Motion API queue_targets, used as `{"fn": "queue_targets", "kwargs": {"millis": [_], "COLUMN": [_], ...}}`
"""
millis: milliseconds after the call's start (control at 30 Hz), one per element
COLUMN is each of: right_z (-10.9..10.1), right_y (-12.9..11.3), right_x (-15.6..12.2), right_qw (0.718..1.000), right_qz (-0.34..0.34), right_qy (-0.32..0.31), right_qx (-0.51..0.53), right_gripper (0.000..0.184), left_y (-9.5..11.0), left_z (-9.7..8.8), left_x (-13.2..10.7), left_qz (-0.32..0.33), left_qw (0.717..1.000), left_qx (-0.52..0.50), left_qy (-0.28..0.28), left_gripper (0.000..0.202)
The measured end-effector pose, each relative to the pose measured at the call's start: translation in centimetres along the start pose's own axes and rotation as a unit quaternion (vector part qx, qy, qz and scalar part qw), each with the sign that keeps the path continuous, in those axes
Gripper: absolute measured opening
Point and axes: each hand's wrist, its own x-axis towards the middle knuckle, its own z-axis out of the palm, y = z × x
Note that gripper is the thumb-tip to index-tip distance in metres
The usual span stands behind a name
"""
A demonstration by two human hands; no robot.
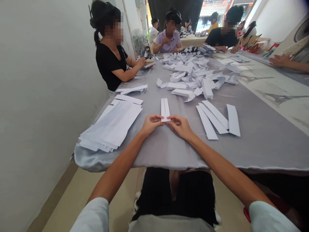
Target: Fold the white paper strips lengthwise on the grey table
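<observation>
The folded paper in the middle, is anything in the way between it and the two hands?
No, nothing that I can see. The left hand and right hand both have fingertips on the near end of the folded paper. The paper sheets lie off to the left and the paper strips to the right.

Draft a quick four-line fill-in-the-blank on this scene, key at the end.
1. The left hand and right hand are at the ____ (near/far) end of the folded strip.
2. The sheet stack lies on the person's ____ side.
3. The loose strips lie to the ____ of both hands.
4. The cloth beneath the hands is coloured ____.

Missing words: near; left; right; grey.
</observation>
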Motion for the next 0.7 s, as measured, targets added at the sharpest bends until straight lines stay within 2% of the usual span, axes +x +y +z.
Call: {"fn": "queue_targets", "kwargs": {"millis": [233,533,700], "right_z": [-0.17,-0.19,-0.20], "right_y": [0.03,0.42,0.57], "right_x": [0.05,0.11,0.22], "right_qw": [1.000,0.998,0.993], "right_qz": [0.001,0.029,0.062], "right_qy": [-0.010,-0.029,-0.020], "right_qx": [-0.004,0.054,0.098], "right_gripper": [0.034,0.039,0.045], "left_y": [-0.41,0.14,0.25], "left_z": [-0.17,0.01,-0.05], "left_x": [0.29,0.04,-0.16], "left_qz": [0.008,0.007,0.027], "left_qw": [1.000,0.999,0.997], "left_qx": [0.005,0.006,0.050], "left_qy": [-0.015,-0.039,-0.042], "left_gripper": [0.036,0.038,0.035]}}
